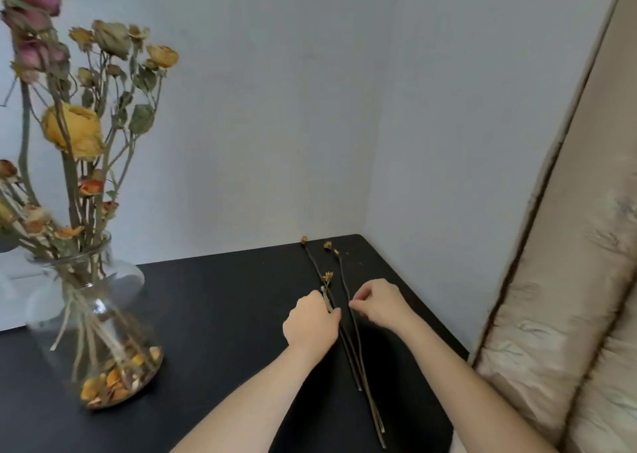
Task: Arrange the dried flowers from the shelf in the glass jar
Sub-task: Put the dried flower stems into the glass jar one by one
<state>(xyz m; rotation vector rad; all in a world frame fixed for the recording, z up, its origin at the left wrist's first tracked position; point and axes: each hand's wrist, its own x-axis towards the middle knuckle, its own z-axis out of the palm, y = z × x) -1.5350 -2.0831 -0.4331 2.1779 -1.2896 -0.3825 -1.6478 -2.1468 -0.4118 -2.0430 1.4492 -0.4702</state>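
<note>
A clear glass jar (103,318) stands at the left of the black shelf (220,314), holding several dried roses, yellow, pink and orange, with loose petals at its bottom. Several thin dried flower stems (358,359) lie on the shelf to the right, their small brown heads pointing to the back corner. My left hand (312,321) pinches a short pale stem among them. My right hand (377,302) pinches a dark long stem just to the right, fingers curled on it.
A pale wall closes the back and right side, meeting in a corner behind the stems. A beige patterned cushion or curtain (568,297) runs along the right edge. The shelf's right edge lies close to my right arm.
</note>
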